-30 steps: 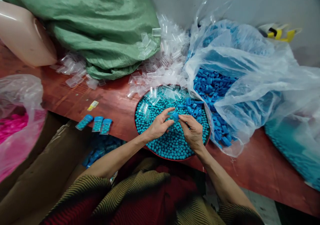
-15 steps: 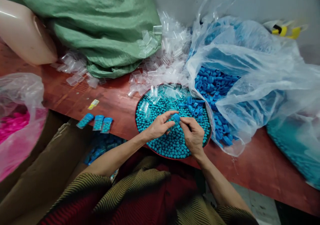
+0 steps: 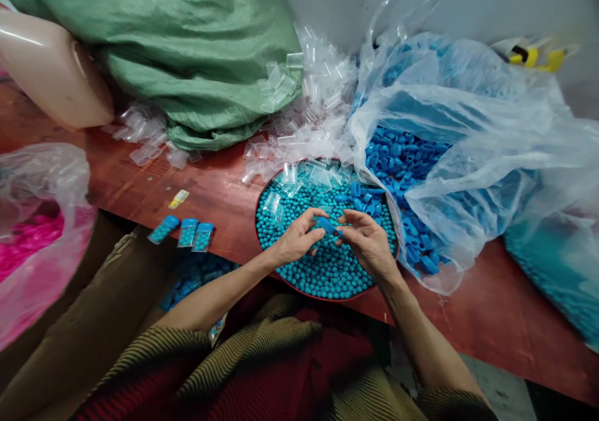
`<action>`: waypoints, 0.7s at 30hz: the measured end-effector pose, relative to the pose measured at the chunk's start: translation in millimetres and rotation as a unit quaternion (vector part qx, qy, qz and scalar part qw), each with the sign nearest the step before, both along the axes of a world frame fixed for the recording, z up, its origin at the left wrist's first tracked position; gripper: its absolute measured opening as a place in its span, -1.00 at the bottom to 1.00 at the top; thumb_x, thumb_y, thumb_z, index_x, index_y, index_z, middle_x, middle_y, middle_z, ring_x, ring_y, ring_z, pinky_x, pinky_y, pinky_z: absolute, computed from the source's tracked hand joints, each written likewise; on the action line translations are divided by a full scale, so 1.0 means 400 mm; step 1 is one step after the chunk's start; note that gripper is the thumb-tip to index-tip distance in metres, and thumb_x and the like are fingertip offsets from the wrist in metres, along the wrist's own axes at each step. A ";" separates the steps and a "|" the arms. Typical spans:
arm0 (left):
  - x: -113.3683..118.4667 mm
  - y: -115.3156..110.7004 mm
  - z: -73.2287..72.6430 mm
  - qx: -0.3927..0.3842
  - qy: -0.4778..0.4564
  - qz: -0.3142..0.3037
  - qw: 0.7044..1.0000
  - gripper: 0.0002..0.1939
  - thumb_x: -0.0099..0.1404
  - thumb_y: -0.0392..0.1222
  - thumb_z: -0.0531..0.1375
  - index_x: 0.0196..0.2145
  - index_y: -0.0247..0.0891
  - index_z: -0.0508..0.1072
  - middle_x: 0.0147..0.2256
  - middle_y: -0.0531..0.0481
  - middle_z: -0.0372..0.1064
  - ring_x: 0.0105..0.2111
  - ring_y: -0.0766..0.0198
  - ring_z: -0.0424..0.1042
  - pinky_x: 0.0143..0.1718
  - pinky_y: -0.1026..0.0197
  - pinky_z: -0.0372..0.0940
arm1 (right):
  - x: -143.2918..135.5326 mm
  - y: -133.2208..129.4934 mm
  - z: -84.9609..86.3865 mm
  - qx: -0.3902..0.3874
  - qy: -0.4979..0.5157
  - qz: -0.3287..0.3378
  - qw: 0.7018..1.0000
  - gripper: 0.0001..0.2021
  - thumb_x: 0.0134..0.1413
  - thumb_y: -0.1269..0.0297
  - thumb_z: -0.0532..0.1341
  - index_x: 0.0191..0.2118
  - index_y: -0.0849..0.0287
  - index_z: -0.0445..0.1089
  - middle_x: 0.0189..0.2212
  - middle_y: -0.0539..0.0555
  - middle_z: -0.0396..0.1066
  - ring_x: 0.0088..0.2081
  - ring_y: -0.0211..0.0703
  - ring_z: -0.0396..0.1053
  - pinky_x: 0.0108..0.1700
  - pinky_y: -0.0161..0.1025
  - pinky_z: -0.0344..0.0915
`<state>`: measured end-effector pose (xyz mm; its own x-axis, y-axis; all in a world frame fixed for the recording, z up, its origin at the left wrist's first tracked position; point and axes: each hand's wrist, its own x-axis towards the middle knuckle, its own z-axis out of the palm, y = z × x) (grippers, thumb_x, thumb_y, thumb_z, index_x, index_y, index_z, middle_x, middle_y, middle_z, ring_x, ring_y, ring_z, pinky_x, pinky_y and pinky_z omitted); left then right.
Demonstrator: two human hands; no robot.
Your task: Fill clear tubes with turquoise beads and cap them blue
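Observation:
A round red-rimmed tray (image 3: 327, 277) holds turquoise beads, with clear plastic cases (image 3: 272, 203) at its back left and blue caps (image 3: 367, 198) at its back right. Over the beads, my left hand (image 3: 299, 237) pinches a small container with a blue cap (image 3: 326, 225) between thumb and fingers; its clear part is mostly hidden. My right hand (image 3: 367, 240) is at the cap's right end, fingertips against it and the other fingers loosely spread. Three filled, blue-capped containers (image 3: 188, 232) lie at the table edge on the left.
Clear cases (image 3: 318, 109) are heaped behind the tray beside a green sack (image 3: 201, 53). A plastic bag of blue caps (image 3: 397, 153) stands right, near a bag of turquoise beads (image 3: 547, 271). Pink pieces (image 3: 28, 240) fill a bag at left, below a beige container (image 3: 51, 65).
My right hand's fingers have spread and shifted slightly right. The blue cap has tilted and now points lower right. The whole view has shifted a little.

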<state>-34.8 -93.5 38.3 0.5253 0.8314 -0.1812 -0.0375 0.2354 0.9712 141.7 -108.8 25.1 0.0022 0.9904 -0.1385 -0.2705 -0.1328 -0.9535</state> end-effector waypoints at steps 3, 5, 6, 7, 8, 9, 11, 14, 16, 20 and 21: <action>-0.005 -0.004 -0.004 -0.025 -0.016 0.029 0.999 -0.65 0.19 -0.10 0.15 -0.10 -0.22 0.17 -0.52 0.20 0.17 -0.70 0.51 0.20 -0.70 0.43 0.11 | -0.015 -0.001 0.012 -0.033 0.028 -0.036 0.998 -0.62 -0.23 0.26 0.39 -0.18 0.09 0.37 -0.31 -0.03 0.42 -0.40 -0.26 0.43 -0.49 -0.31 0.41; -0.008 -0.006 -0.012 -0.049 -0.034 0.062 0.996 -0.61 0.19 -0.04 0.14 -0.08 -0.21 0.15 -0.52 0.19 0.20 -0.72 0.49 0.23 -0.75 0.45 0.02 | -0.018 -0.005 0.020 -0.049 0.040 -0.004 0.998 -0.60 -0.24 0.25 0.39 -0.18 0.10 0.38 -0.28 0.01 0.45 -0.33 -0.21 0.45 -0.42 -0.27 0.44; -0.010 -0.006 -0.016 -0.059 -0.042 0.072 0.995 -0.60 0.19 -0.01 0.14 -0.07 -0.20 0.13 -0.53 0.19 0.22 -0.72 0.48 0.25 -0.77 0.46 -0.01 | -0.017 -0.008 0.022 -0.056 0.043 0.015 0.997 -0.59 -0.25 0.24 0.40 -0.18 0.11 0.39 -0.28 0.02 0.46 -0.31 -0.19 0.46 -0.39 -0.24 0.46; -0.011 -0.006 -0.020 -0.065 -0.047 0.073 0.994 -0.58 0.19 0.00 0.13 -0.07 -0.20 0.13 -0.53 0.18 0.22 -0.71 0.46 0.26 -0.77 0.46 -0.03 | -0.017 -0.011 0.024 -0.060 0.043 0.027 0.997 -0.62 -0.25 0.23 0.40 -0.20 0.12 0.40 -0.29 0.02 0.47 -0.31 -0.19 0.46 -0.37 -0.23 0.46; -0.013 -0.006 -0.022 -0.067 -0.048 0.068 0.994 -0.58 0.19 0.01 0.13 -0.07 -0.20 0.12 -0.53 0.18 0.23 -0.71 0.45 0.27 -0.78 0.46 -0.04 | -0.016 -0.013 0.024 -0.060 0.039 0.026 0.997 -0.66 -0.24 0.22 0.39 -0.24 0.15 0.41 -0.31 0.03 0.47 -0.34 -0.19 0.46 -0.38 -0.22 0.46; -0.014 -0.007 -0.023 -0.062 -0.045 0.056 0.995 -0.58 0.19 0.01 0.14 -0.07 -0.20 0.13 -0.53 0.18 0.22 -0.71 0.46 0.26 -0.77 0.46 -0.03 | -0.015 -0.014 0.023 -0.054 0.031 0.013 0.998 -0.70 -0.22 0.20 0.38 -0.29 0.17 0.42 -0.34 0.03 0.47 -0.38 -0.21 0.46 -0.40 -0.23 0.46; -0.015 -0.009 -0.023 -0.032 -0.032 0.032 0.998 -0.61 0.20 -0.03 0.14 -0.07 -0.21 0.15 -0.52 0.18 0.20 -0.70 0.48 0.24 -0.74 0.44 0.04 | -0.016 -0.011 0.019 -0.040 0.010 -0.018 0.999 -0.71 -0.17 0.16 0.34 -0.29 0.18 0.42 -0.38 0.02 0.47 -0.48 -0.24 0.43 -0.46 -0.23 0.44; -0.014 -0.017 -0.023 0.030 0.013 0.004 0.999 -0.66 0.24 -0.10 0.12 -0.06 -0.21 0.18 -0.49 0.16 0.21 -0.67 0.50 0.19 -0.64 0.39 0.17 | -0.022 -0.002 0.010 -0.017 -0.053 -0.038 0.998 -0.62 -0.13 0.16 0.32 -0.14 0.16 0.37 -0.37 0.01 0.48 -0.56 -0.27 0.38 -0.52 -0.23 0.41; -0.009 -0.024 -0.026 0.066 0.043 0.007 0.997 -0.65 0.26 -0.15 0.09 0.00 -0.20 0.17 -0.40 0.09 0.29 -0.59 0.44 0.27 -0.51 0.31 0.28 | -0.028 -0.002 0.005 0.022 -0.138 -0.038 0.990 -0.63 -0.07 0.16 0.28 -0.10 0.16 0.36 -0.35 0.04 0.49 -0.55 -0.24 0.38 -0.50 -0.19 0.42; 0.003 -0.034 -0.032 0.135 0.054 0.064 0.987 -0.51 0.25 -0.23 0.06 0.13 -0.21 0.11 -0.02 -0.10 0.29 -0.14 0.23 0.37 -0.04 0.12 0.27 | -0.047 -0.025 0.001 0.175 -0.355 0.043 0.917 -0.57 0.07 0.09 0.17 0.03 0.17 0.31 -0.11 0.20 0.43 -0.17 0.00 0.43 -0.15 -0.01 0.41; 0.005 -0.034 -0.032 0.144 0.056 0.069 0.986 -0.50 0.25 -0.24 0.06 0.15 -0.22 0.10 0.04 -0.11 0.25 -0.06 0.21 0.33 0.03 0.10 0.22 | -0.052 -0.033 0.001 0.206 -0.398 0.069 0.891 -0.49 0.06 0.07 0.19 0.11 0.18 0.24 -0.04 0.24 0.37 -0.06 0.06 0.39 -0.10 0.01 0.39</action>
<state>-32.8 -107.1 25.7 0.3945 0.9186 0.0234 0.0608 -0.0515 0.9968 120.9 -121.9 25.6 -0.1877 0.9555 0.2277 0.5059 0.2927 -0.8114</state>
